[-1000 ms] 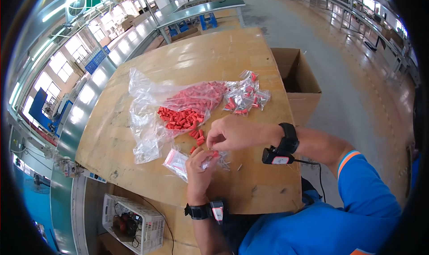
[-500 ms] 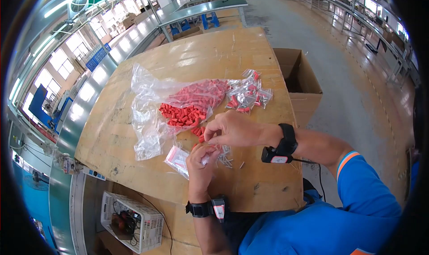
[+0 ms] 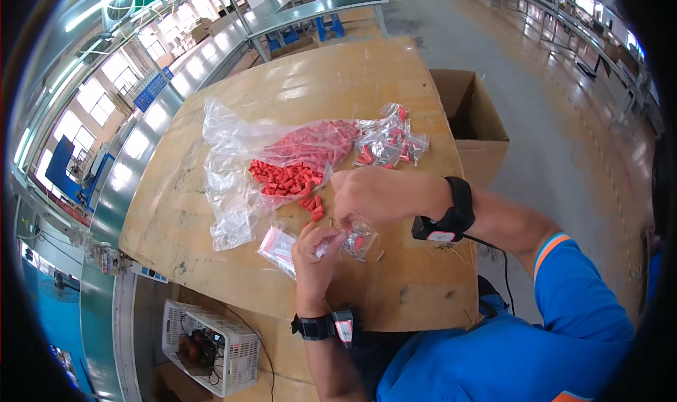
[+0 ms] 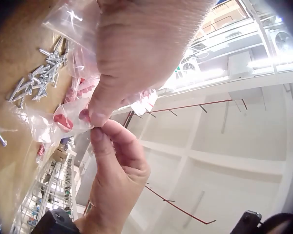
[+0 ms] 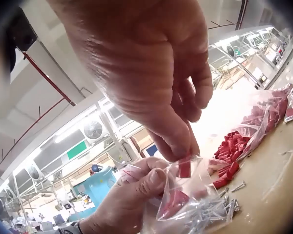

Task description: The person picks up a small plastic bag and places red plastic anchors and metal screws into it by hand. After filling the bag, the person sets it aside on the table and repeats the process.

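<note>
My left hand (image 3: 314, 261) pinches a small clear plastic bag (image 5: 168, 219) by its upper edge. Fingertips of my right hand (image 3: 388, 194) meet the left ones at the bag's mouth and pinch it there. A red plug (image 5: 173, 204) lies inside the bag; another red piece (image 5: 184, 168) shows just under the right fingertips. Silver screws (image 4: 44, 73) lie loose on the table below the hands. Beyond them, red plugs (image 3: 285, 180) spill from a large clear bag (image 3: 229, 211). A stack of flat empty bags (image 3: 277, 250) is by the left hand.
Several small filled bags (image 3: 395, 148) lie at the table's (image 3: 395, 289) far right. An open cardboard box (image 3: 479, 113) stands beyond the right edge. A white crate (image 3: 243, 363) with cables sits below the left front edge.
My right hand has come down from above the left hand to the bag's mouth. The small bag with its red piece now shows further right, beyond the left fingers.
</note>
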Available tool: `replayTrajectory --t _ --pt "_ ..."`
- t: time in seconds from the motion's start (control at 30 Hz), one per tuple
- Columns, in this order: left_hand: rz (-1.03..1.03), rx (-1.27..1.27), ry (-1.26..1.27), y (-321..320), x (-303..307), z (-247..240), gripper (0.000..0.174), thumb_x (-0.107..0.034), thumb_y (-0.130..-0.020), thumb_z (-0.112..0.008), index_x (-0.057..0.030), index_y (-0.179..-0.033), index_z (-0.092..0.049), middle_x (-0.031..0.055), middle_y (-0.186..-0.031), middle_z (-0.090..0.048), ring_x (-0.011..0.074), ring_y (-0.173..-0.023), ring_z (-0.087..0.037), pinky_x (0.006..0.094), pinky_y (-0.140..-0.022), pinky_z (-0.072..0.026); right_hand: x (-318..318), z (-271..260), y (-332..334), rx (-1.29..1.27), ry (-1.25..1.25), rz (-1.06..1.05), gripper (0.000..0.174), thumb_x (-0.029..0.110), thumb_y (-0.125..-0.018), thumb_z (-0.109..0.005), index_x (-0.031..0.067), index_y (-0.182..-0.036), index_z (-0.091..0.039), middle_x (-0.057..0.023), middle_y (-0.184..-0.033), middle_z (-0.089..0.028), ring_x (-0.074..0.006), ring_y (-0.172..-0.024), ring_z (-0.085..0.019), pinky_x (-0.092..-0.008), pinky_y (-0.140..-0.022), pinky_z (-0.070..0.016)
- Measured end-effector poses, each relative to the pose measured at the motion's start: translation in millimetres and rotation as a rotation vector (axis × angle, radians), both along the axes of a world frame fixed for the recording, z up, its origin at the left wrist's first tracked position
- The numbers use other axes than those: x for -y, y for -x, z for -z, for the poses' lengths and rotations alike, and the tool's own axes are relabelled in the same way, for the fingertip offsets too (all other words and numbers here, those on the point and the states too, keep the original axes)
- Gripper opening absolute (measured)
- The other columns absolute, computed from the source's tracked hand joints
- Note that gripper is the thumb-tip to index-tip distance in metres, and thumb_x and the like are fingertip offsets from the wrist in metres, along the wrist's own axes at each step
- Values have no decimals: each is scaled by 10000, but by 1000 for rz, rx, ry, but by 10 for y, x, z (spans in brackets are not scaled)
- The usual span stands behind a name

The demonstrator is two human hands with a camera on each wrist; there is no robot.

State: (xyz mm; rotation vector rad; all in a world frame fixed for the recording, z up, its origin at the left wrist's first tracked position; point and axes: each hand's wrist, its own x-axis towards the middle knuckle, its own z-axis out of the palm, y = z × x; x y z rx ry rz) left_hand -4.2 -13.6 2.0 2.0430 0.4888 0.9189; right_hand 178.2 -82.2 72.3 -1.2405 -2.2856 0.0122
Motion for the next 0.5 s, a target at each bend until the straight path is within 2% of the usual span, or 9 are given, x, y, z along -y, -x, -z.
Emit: replayTrajectory --t 0.13,0.23,0.27,0.33,0.43,0.5 --pt "1 42 76 -2 5 -10 47 5 -779 -646 16 -773 -601 23 -716 -540 102 -654 -489 232 -598 -394 -65 98 -33 -147 76 -63 78 94 -729 -624 59 -788 -661 -87 -748 -625 -255 -813 -575 -350 -688 -469" --pt "-108 152 245 29 7 39 61 -14 -779 -656 8 -773 -600 19 -703 -527 99 -654 -490 228 -593 -388 160 -14 -124 -356 213 194 101 107 -754 -619 43 -826 -650 -102 -767 -627 -266 -833 -579 -357 -716 -461" --pt "-148 202 309 18 3 58 71 -22 -775 -664 7 -774 -599 22 -696 -520 102 -652 -492 228 -591 -386 243 -40 -128 -301 333 178 103 116 -755 -625 41 -821 -649 -105 -783 -624 -268 -840 -580 -357 -717 -461" --pt "-205 203 215 31 -46 78 70 -28 -795 -654 0 -773 -594 7 -698 -509 87 -651 -470 221 -589 -372 408 -47 -114 -187 572 154 112 133 -755 -638 35 -811 -648 -111 -813 -619 -272 -854 -581 -355 -718 -459" --pt "-237 223 224 31 -60 72 78 -31 -814 -644 -4 -768 -587 -6 -699 -501 74 -653 -447 215 -590 -361 435 426 -35 -198 378 19 135 103 -682 -660 28 -794 -664 -143 -799 -620 -290 -796 -610 -358 -674 -482" --pt "-246 222 238 43 -33 40 84 -33 -821 -640 -5 -766 -584 -10 -700 -499 70 -658 -440 214 -593 -361 412 543 -22 -164 392 -18 148 106 -681 -667 28 -807 -657 -147 -805 -602 -302 -800 -602 -368 -669 -481"
